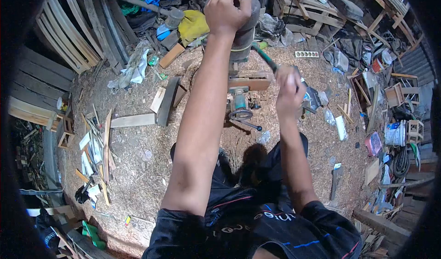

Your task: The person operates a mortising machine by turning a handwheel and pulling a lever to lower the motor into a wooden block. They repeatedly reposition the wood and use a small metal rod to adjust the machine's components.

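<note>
The left hand (226, 8) is fisted tight on top of a grey cylindrical motor housing (245, 27) at the far centre. The right hand (288, 90) closes its grip on a green-handled tool (264, 56) just right of it. Below lies a sawdust-covered floor (138, 167) — pale wooden offcuts (133, 120) at left, stacked timber frames (312, 11) far right.
</note>
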Tool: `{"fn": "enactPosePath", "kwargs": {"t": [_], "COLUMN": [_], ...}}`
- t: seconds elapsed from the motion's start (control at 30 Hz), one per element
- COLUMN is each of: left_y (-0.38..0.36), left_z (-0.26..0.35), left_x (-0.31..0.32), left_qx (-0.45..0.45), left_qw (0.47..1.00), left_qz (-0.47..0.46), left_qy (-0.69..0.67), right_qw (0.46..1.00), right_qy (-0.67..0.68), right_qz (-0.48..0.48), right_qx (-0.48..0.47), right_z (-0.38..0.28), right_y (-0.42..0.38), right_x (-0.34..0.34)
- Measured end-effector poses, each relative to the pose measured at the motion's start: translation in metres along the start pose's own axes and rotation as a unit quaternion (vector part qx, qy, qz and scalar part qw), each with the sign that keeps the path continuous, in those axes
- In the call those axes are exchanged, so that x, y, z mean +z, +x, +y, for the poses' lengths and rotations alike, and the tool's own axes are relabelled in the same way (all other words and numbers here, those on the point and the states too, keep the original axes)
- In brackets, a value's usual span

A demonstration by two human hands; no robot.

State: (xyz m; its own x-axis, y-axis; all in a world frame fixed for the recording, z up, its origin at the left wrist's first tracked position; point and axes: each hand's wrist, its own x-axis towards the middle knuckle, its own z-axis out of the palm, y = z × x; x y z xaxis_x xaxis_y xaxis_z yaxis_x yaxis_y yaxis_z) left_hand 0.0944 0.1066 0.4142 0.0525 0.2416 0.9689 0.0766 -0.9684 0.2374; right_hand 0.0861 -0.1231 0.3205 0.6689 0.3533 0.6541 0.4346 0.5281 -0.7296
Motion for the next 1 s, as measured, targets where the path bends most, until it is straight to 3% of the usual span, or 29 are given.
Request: {"fn": "enactPosePath", "kwargs": {"t": [0.03,0.1,0.23,0.33,0.4,0.43,0.47,0.53,0.63,0.73,0.8,0.87,0.9,1.0], "left_y": [0.0,0.002,0.017,0.02,0.02,0.02,0.023,0.022,0.022,0.022,0.023,0.016,0.016,0.019], "left_z": [0.001,0.0,0.004,0.005,0.005,0.007,0.009,0.007,0.009,0.011,0.007,0.006,0.007,0.008], "left_x": [-0.002,-0.002,-0.002,-0.002,-0.003,-0.005,-0.006,-0.003,-0.005,-0.006,-0.006,-0.005,-0.004,-0.004], "left_qx": [-0.007,-0.002,0.002,0.001,-0.002,-0.003,-0.003,0.001,-0.004,-0.006,0.011,0.014,0.011,0.007], "left_qw": [1.0,1.0,1.0,1.0,1.0,1.0,1.0,1.0,1.0,1.0,1.0,1.0,1.0,1.0], "left_qz": [-0.003,-0.009,0.007,0.004,0.001,-0.002,-0.004,0.006,0.005,0.002,0.002,-0.009,-0.01,0.011], "left_qy": [-0.004,0.005,0.0,-0.014,-0.012,-0.008,-0.004,0.003,-0.004,-0.003,0.009,0.015,0.018,0.006], "right_qw": [0.999,0.998,0.993,0.99,0.925,0.899,0.884,0.827,0.743,0.577,0.504,0.38,0.36,0.419], "right_qy": [0.041,0.021,-0.003,0.055,0.149,0.098,0.077,-0.136,-0.32,-0.525,-0.629,-0.622,-0.621,-0.577], "right_qz": [0.015,-0.002,-0.013,-0.027,-0.086,-0.156,-0.163,-0.322,-0.408,-0.53,-0.491,-0.614,-0.622,-0.581], "right_qx": [0.02,-0.067,-0.115,0.125,0.339,0.396,0.432,0.441,0.424,0.333,0.329,0.303,0.312,0.392], "right_z": [0.002,0.011,0.012,-0.011,-0.029,-0.046,-0.06,-0.063,-0.038,-0.035,-0.054,-0.005,-0.008,-0.027], "right_y": [0.02,0.063,0.145,0.204,0.239,0.249,0.254,0.279,0.31,0.325,0.317,0.338,0.339,0.323], "right_x": [0.006,0.015,0.037,0.046,0.045,0.043,0.043,0.044,0.056,0.075,0.091,0.093,0.092,0.081]}}
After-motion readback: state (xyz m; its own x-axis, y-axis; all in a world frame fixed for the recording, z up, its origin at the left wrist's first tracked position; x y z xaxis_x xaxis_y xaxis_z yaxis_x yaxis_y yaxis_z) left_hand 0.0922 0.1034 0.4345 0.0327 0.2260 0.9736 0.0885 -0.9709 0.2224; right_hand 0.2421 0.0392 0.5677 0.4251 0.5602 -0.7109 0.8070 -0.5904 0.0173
